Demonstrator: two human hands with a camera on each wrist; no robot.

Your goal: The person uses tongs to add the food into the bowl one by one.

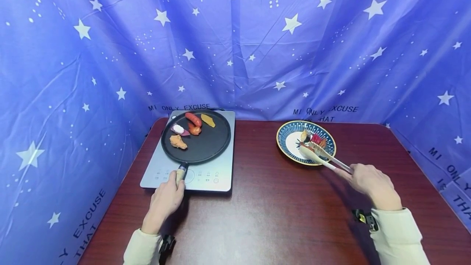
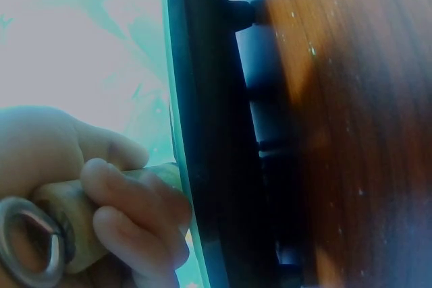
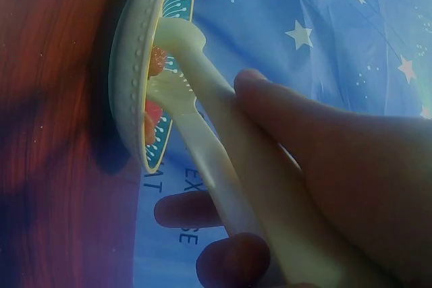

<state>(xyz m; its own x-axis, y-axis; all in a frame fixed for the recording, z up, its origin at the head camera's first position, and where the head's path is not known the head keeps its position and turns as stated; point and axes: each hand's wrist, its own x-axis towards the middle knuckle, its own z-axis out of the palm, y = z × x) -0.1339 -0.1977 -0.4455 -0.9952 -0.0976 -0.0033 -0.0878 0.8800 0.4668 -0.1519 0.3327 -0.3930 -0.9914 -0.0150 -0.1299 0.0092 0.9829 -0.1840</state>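
Note:
My left hand (image 1: 168, 194) grips the wooden handle (image 1: 180, 174) of a round black frying pan (image 1: 206, 146). A sausage (image 1: 193, 119), a yellow piece (image 1: 208, 120), a fried chicken piece (image 1: 178, 142) and other food lie along the pan's left side. In the left wrist view, fingers (image 2: 135, 214) curl round the handle, which ends in a metal ring (image 2: 30, 241). My right hand (image 1: 371, 183) holds pale tongs (image 1: 333, 163), their tips low over a blue-patterned plate (image 1: 285, 150), around a reddish food piece. More colourful food (image 1: 318, 139) lies beside the tips; its kinds are unclear.
Beneath the pan is a silver induction cooker (image 1: 154, 175) with touch controls on its front. Cooker and plate stand on a dark red wooden table (image 1: 254, 199), the plate to the right. A blue star-patterned curtain (image 1: 235, 52) surrounds the table's back and sides.

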